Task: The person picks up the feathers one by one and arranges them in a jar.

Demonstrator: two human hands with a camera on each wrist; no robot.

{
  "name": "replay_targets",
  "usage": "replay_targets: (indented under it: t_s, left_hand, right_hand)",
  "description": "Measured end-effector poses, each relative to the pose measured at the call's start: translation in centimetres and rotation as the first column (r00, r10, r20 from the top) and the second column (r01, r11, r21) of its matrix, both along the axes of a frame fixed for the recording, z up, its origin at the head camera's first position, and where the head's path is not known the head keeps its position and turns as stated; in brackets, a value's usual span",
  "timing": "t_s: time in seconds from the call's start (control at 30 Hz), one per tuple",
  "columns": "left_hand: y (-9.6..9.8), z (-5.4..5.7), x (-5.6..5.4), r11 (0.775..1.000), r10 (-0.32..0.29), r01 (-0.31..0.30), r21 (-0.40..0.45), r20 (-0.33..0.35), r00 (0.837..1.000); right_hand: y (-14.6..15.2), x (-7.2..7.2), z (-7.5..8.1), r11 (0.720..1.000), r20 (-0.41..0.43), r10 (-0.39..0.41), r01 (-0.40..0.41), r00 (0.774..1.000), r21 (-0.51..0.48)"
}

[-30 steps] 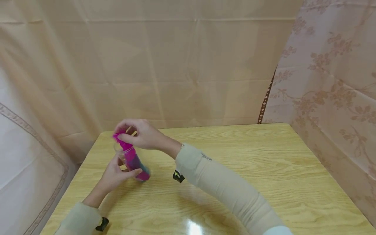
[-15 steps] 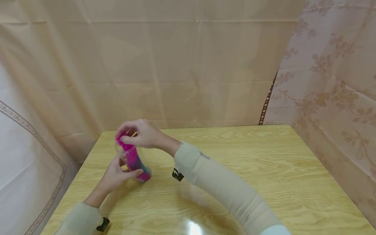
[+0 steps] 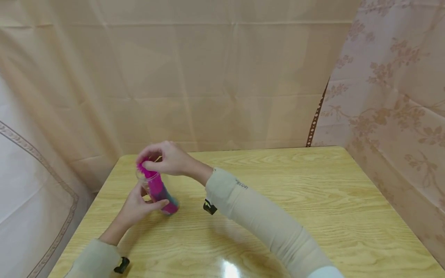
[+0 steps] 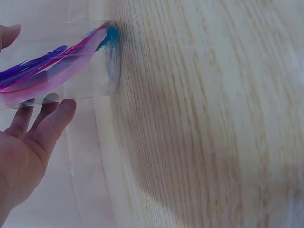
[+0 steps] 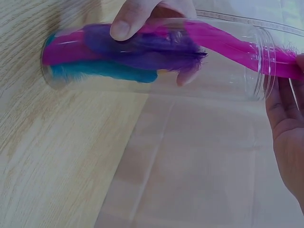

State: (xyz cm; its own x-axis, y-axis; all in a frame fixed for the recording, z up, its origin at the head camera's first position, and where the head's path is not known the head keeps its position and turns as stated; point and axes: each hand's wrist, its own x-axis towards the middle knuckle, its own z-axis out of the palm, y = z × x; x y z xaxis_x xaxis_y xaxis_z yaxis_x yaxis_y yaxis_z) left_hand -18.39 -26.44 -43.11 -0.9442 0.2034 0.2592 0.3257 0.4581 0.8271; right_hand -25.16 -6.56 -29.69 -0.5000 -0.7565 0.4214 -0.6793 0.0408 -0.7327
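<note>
A clear plastic jar [image 3: 146,187] with a threaded mouth stands tilted on the wooden table, its base touching the top. Inside lie purple feathers [image 5: 142,50], a teal feather [image 5: 102,70] and pink ones. My left hand [image 3: 136,204] holds the jar's side, thumb on one side and fingers on the other. Above the mouth, my right hand [image 3: 168,159] pinches the upper end of a magenta feather [image 5: 223,42], whose lower part is inside the jar. In the left wrist view, the left fingers [image 4: 54,123] lie along the jar wall.
The light wooden table [image 3: 295,193] reaches to a beige curtain [image 3: 215,77] behind it. A flowered curtain [image 3: 393,96] hangs on the right, a pale cloth [image 3: 31,185] on the left. Black buckles [image 3: 210,207] hang from the wrist wraps.
The right hand has moved slightly down towards the jar mouth, and the magenta feather sits a little deeper in the jar. The left hand keeps its hold.
</note>
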Motion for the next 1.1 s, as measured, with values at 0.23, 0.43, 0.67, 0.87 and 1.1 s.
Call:
replay_targets:
  t_s: [0.23, 0.43, 0.67, 0.87, 1.1]
  left_hand:
    - [0.0, -0.01, -0.03, 1.0, -0.003, 0.003, -0.01, -0.01, 1.0]
    - [-0.01, -0.11, -0.17, 0.999, -0.024, 0.024, 0.023, -0.011, 1.0]
    - [-0.11, -0.22, -0.28, 0.999, -0.021, 0.021, 0.024, -0.023, 1.0]
    - [-0.09, -0.18, -0.31, 0.998, -0.036, 0.037, 0.041, -0.012, 0.999]
    - [-0.01, -0.28, -0.3, 0.999, -0.034, 0.035, 0.027, -0.048, 0.998]
  right_hand:
    - [0.0, -0.04, 0.05, 0.999, -0.002, -0.002, 0.002, 1.0, 0.036]
    - [-0.02, -0.17, 0.04, 0.997, -0.051, -0.009, 0.013, 0.999, 0.08]
    - [-0.23, -0.26, -0.04, 0.996, -0.127, 0.008, 0.003, 0.992, 0.087]
    - [-0.12, -0.19, -0.25, 0.999, -0.102, 0.027, -0.023, 0.994, 0.045]
    - [-0.04, -0.02, -0.22, 0.999, -0.101, 0.034, -0.032, 0.994, 0.017]
